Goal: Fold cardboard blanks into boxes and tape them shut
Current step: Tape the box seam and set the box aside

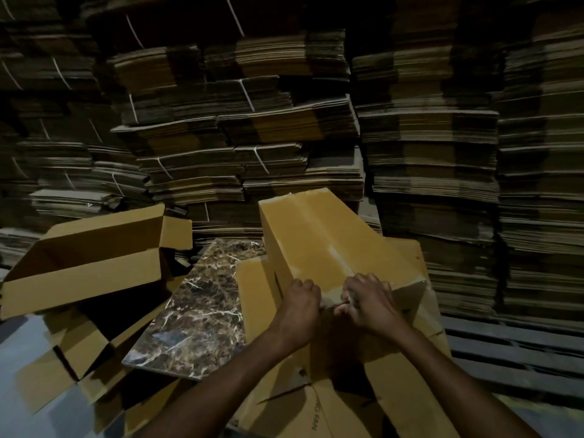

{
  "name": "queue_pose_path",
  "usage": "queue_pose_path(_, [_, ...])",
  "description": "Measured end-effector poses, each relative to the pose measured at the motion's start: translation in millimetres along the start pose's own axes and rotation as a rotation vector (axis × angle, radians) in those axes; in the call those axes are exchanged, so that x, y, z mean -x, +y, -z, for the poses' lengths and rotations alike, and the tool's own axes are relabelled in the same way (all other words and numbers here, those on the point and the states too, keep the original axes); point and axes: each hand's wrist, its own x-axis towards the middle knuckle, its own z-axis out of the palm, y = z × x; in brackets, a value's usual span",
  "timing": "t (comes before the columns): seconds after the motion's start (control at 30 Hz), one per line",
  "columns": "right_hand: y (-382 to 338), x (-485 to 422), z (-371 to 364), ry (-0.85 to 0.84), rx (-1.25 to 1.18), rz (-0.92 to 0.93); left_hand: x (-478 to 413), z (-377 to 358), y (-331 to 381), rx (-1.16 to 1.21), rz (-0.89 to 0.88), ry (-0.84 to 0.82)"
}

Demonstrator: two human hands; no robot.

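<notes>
A long folded cardboard box [319, 238] lies in front of me, its closed flaps up, with a strip of clear tape along the middle seam. My left hand [300, 300] grips the box's near left corner, fingers curled over the edge. Just right of it, my right hand [368, 300] pinches the tape end at the near edge of the seam. More clear tape shines on the box's near right end [410, 294]. The tape roll is hidden. Flat blanks [407, 399] lie under the box.
An open-topped folded box [91, 263] stands at the left. A brown marble slab [202, 308] lies between it and the blanks. Loose flattened cardboard [72, 358] covers the floor at lower left. Tall bundles of strapped blanks [252, 128] wall the back and right.
</notes>
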Motion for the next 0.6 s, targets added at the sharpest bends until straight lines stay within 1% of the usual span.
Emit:
queue_pose_path(0.1, [-6, 0, -2, 0.013, 0.028, -0.006, 9, 3, 2, 0.008, 0.029, 0.026])
queue_pose_path(0.17, [-10, 0, -2, 0.032, 0.036, -0.002, 15, 2, 2, 0.059, 0.051, 0.042])
queue_pose_path(0.3, [-25, 1, -9, 0.046, 0.049, 0.014, 31, -10, 2, 0.227, 0.217, 0.145])
queue_pose_path(0.4, [-30, 2, -17, 0.111, 0.059, 0.022, 41, -20, 12, 0.307, 0.331, 0.187])
queue_pose_path(0.5, [-27, 4, -23, 0.159, 0.056, 0.016, 46, -24, 21, 0.334, 0.387, 0.208])
queue_pose_path(0.6, [-24, 9, -30, 0.236, 0.041, 0.053, 51, -34, 29, 0.344, 0.43, 0.264])
